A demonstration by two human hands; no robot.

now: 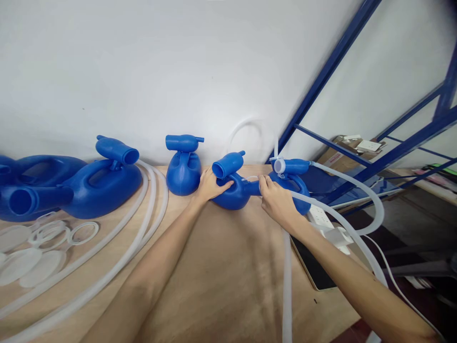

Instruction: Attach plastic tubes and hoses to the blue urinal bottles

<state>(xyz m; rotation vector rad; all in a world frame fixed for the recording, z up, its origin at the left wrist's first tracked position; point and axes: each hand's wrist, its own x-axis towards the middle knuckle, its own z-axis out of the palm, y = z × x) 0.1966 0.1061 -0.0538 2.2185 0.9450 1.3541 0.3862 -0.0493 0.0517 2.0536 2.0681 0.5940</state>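
A blue plastic bottle (233, 197) lies on the wooden table, with a short blue piece (227, 165) on top of it. My left hand (211, 186) is wrapped round the bottle's left side, thumb across its upper part. At the bottle's neck, my right hand (276, 196) has its fingers closed round the neck's end and a clear tube (321, 206) that runs off to the right. Where tube and neck meet is hidden by the fingers. Right of that hand stands another blue bottle (303, 202) with a capped blue piece (294, 166) on it.
More blue bottles (183, 176) stand along the wall to the left. Clear tubes (124, 257) curve over the left side, beside white rings and discs (21, 264). A dark tablet (314, 267), a power strip (320, 216) and a blue metal frame (328, 62) are at the right.
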